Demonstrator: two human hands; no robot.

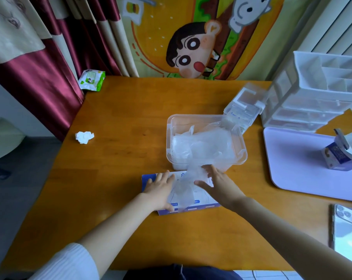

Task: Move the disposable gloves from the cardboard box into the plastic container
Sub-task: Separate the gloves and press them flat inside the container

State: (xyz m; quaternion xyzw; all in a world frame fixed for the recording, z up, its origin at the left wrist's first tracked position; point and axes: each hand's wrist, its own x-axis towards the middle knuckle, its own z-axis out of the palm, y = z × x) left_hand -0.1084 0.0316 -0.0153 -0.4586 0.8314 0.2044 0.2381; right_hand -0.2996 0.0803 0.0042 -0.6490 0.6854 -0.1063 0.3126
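Pressing left hand point(160, 190) flat on box point(199, 199), fingers straight and spread, to anchor it. Right hand point(221, 184) lifts gloves point(183, 184) from the slot toward container point(169, 138) just beyond. It is apparently pinching them between thumb and fingers, though the grip is partly hidden.

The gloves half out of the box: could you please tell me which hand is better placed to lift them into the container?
Probably the right hand: it holds the gloves and is nearest the container, while the left hand presses flat on the box.
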